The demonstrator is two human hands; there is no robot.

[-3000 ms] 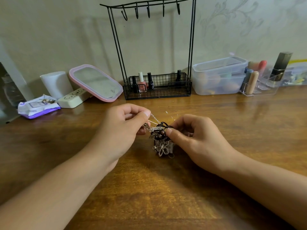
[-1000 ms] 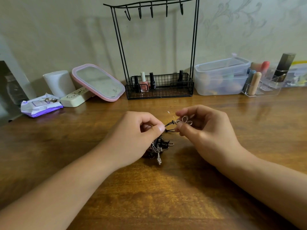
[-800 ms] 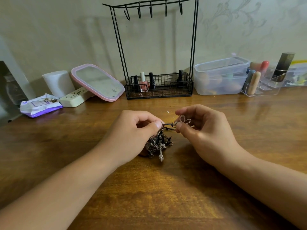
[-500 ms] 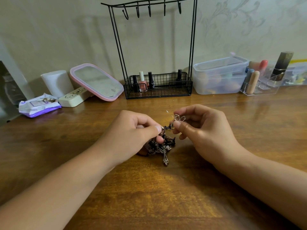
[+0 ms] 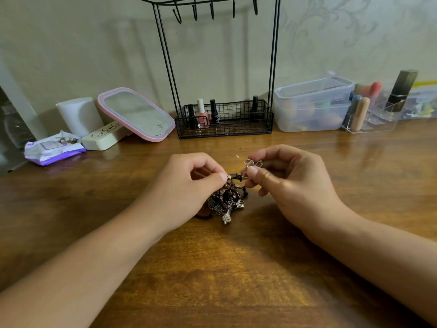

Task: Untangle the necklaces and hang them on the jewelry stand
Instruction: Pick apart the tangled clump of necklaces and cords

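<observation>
Both hands work the untangling: left hand (image 5: pixel 189 183) pinches the knotted necklaces (image 5: pixel 225 201), right hand (image 5: pixel 290 183) pinches a silver pendant (image 5: pixel 253 164). Next, probably, gently teasing that strand free.

Under my hands the wooden table (image 5: pixel 236 280) shines, glossy and smooth. Between my fingers the necklaces (image 5: pixel 225 201) are bright metal chain and dark cord. Beyond them, the jewelry stand (image 5: pixel 224 124) is matt black wire; beyond my right hand, a clear plastic box (image 5: pixel 312 105).
</observation>
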